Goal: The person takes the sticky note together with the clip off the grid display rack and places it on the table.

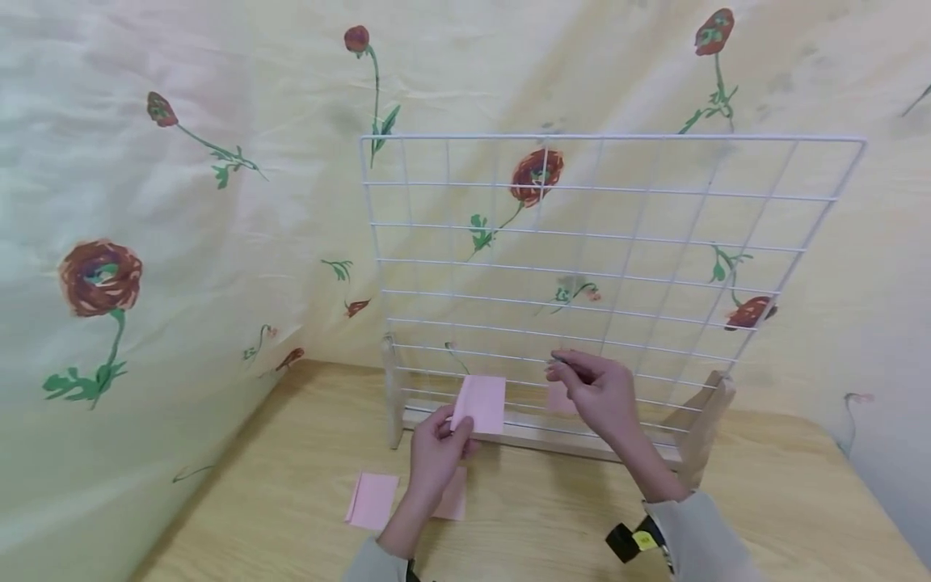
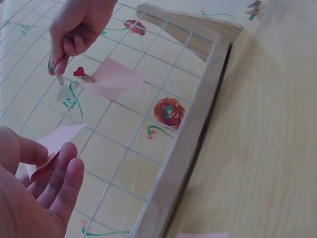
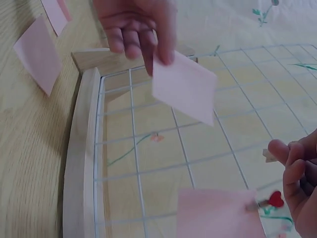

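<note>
Grey sleeves point(image 1: 701, 533) lie over the bench point(image 1: 276, 485), before the rack point(image 1: 611, 138) that stands near its far edge. One sheet looks done: the hung note point(image 1: 560, 400), fixed low on the rack, about midway between the legs point(image 1: 704, 432), by a heart clip point(image 3: 275, 199) at its top edge. Another seems under way: the held note point(image 1: 483, 404) is up before the rack's lower left part, not yet clipped; whether it touches the wires I cannot tell. What appears left is the pair of loose notes point(image 1: 372, 501) on the bench, off the rack's left front corner; each may be one sheet or several.

Left hand point(image 1: 440, 453) pinches the held note's lower left corner between thumb and fingers. Right hand point(image 1: 592, 396), apart from the left, has thumb and fingertips together on what looks like a small clip point(image 3: 269, 155), near the heart clip.
</note>
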Demonstrator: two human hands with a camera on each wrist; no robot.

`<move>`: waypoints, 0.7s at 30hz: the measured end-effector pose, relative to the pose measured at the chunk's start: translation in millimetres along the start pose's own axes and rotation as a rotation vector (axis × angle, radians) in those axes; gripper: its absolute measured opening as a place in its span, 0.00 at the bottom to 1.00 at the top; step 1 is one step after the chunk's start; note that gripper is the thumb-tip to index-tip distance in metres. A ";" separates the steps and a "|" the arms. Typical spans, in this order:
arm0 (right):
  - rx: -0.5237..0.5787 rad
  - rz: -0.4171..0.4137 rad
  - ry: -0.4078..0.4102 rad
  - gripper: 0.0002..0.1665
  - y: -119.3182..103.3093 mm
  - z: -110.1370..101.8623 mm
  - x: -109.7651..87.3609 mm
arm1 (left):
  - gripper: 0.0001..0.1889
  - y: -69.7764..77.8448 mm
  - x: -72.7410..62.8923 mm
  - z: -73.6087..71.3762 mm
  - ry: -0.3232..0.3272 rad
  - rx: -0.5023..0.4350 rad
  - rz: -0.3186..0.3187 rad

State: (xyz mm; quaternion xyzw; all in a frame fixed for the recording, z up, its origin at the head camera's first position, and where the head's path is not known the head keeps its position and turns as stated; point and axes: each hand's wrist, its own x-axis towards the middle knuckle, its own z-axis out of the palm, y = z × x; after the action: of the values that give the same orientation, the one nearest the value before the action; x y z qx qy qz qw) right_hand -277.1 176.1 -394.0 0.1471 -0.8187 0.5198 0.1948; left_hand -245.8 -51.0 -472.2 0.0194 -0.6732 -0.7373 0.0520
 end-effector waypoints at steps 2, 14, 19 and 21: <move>0.003 0.013 -0.015 0.12 2.6 -8.4 -5.3 | 0.15 -1.6 -3.7 -3.0 0.000 0.011 -0.008; 0.105 0.190 -0.261 0.17 38.7 -49.1 -50.1 | 0.15 -13.4 -38.1 -9.5 -0.073 0.084 -0.067; 0.127 0.226 -0.427 0.19 63.8 -64.4 -67.6 | 0.11 -25.2 -50.0 -6.8 -0.098 0.113 -0.078; 0.131 0.228 -0.501 0.19 73.7 -69.3 -74.1 | 0.10 -30.5 -54.3 -5.8 -0.108 0.123 -0.083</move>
State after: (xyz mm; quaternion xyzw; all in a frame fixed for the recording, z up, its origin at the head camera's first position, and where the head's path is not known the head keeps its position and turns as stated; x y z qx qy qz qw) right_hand -233.0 272.6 -460.8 0.1901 -0.8173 0.5375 -0.0831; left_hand -192.8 -48.5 -505.4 0.0108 -0.7178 -0.6960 -0.0162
